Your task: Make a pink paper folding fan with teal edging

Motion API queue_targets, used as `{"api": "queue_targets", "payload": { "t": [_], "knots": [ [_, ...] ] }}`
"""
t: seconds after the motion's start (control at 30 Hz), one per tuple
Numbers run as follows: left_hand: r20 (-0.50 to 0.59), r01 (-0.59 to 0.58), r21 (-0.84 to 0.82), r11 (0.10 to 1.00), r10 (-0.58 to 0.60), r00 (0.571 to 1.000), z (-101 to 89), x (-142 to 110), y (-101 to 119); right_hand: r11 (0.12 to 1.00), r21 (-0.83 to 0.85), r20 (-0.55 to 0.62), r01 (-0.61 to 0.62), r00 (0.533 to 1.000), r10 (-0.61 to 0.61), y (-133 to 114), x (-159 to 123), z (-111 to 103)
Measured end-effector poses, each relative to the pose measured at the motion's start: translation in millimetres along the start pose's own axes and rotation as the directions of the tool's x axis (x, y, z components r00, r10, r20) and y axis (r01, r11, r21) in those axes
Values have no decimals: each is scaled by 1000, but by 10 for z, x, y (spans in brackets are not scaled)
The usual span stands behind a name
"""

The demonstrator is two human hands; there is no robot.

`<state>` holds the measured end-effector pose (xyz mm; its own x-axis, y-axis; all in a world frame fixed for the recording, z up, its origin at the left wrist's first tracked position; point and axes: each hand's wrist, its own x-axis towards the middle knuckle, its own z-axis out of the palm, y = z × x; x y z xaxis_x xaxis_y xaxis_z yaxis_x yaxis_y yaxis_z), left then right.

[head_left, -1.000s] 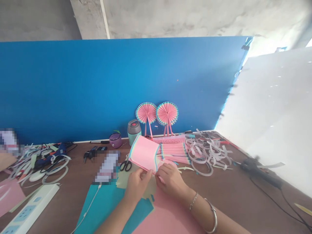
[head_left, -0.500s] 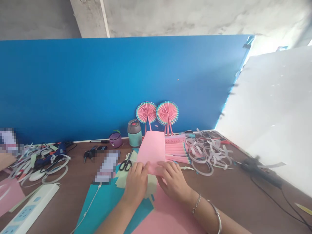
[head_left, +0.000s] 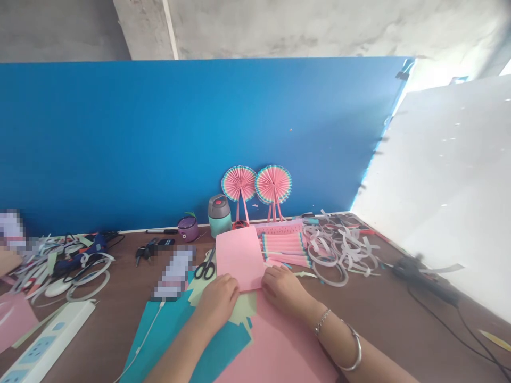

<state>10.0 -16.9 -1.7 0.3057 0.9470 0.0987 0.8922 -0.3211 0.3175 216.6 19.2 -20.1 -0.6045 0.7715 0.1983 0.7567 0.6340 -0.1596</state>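
Note:
A pink sheet of paper stands tilted up in front of me, its near edge between my hands. My left hand grips the lower left corner with fingers curled. At the lower right corner, my right hand is closed on the same sheet. Beneath my hands lie pale green paper pieces, a large pink sheet and teal paper. Black-handled scissors rest just left of the held sheet. Behind it on the right sits pleated pink paper with rainbow edges.
Two round pink paper fans lean on the blue partition. A teal thermos and a purple pot stand at the back. Curled white strips lie right; a white power strip and a blurred phone lie left.
The sheet has been turned, so its blue-edged pink face no longer shows and a plain pink face is toward me. Both hands have shifted to its two lower corners.

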Motion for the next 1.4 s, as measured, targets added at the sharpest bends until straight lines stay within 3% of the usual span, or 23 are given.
{"api": "queue_targets", "payload": {
  "t": [0.23, 0.37, 0.9, 1.4],
  "knots": [
    [137, 137, -124, 983, -120, 983, -304, -23, -60, 936, 352, -77, -10, 996, 40, 155, -26, -9],
    [152, 181, -172, 968, -155, 976, -340, -25, -117, 879, 472, -97, -70, 987, 130, 180, -5, 35],
    [120, 299, -116, 947, -286, 951, -263, 13, -221, 815, 510, -1, -276, 947, 322, 147, 93, 50],
    [162, 304, -67, 950, -290, 943, -289, 17, -182, 767, 571, 41, -292, 944, 328, 210, 120, 104]
  ]
}}
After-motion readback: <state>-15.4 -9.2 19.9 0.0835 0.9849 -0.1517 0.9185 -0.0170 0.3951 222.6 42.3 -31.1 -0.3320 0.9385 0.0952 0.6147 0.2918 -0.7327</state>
